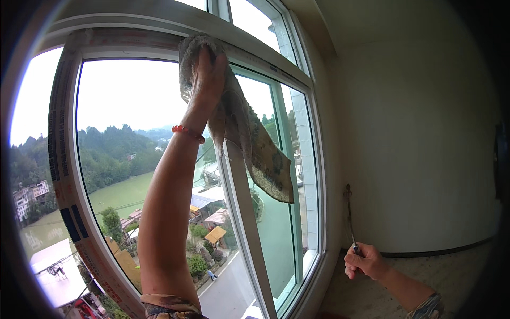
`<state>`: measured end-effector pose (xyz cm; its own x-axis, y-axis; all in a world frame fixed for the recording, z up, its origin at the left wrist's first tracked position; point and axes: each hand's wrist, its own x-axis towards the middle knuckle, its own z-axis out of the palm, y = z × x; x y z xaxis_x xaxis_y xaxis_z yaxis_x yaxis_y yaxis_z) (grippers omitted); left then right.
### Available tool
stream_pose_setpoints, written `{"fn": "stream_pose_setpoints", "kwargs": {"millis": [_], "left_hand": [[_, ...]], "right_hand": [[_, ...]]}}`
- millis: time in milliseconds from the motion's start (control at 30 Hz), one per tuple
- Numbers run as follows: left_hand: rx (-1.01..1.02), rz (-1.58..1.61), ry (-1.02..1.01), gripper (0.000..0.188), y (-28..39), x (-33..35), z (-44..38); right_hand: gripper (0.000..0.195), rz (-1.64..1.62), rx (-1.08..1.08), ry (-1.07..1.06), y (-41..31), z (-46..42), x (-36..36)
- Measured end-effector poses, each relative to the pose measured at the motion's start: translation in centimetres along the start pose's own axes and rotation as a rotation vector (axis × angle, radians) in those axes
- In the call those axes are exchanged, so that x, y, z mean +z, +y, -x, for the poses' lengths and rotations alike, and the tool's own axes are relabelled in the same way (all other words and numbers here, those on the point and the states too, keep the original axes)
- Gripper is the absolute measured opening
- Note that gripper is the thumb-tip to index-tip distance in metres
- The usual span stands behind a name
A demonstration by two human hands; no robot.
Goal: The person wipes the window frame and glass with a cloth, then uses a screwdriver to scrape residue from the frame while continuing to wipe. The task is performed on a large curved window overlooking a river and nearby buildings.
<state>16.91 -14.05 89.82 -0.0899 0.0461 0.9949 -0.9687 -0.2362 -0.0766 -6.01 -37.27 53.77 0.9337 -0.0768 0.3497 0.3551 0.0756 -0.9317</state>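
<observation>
My left hand (209,77) is raised to the top rail of a white-framed sliding window and presses a worn grey-brown cloth (259,139) against it. The cloth bunches under the fingers, and its long end hangs down to the right across the sash stile (243,191). A red bead bracelet (188,133) circles the left wrist. Low on the right, my right hand (364,261) holds a thin metal tool (350,215) by its lower end, pointing upward. What kind of tool it is, I cannot tell.
Printed protective film covers the left frame post (65,175). Behind the right hand are a plain wall (410,151) and a bare floor (398,287). Outside, far below, lie a road (231,287), roofs, a green river and wooded hills.
</observation>
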Motion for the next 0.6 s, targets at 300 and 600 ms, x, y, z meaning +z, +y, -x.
{"fn": "stream_pose_setpoints", "kwargs": {"millis": [300,600], "left_hand": [[-0.164,-0.591,-0.043,0.041,2.1,1.0,-3.5],[-0.131,-0.635,0.136,0.027,3.0,1.7,4.7]], "right_hand": [[0.023,-0.097,0.101,0.508,5.8,6.7,-6.6],[0.026,0.090,0.104,0.610,6.1,7.4,-7.4]]}}
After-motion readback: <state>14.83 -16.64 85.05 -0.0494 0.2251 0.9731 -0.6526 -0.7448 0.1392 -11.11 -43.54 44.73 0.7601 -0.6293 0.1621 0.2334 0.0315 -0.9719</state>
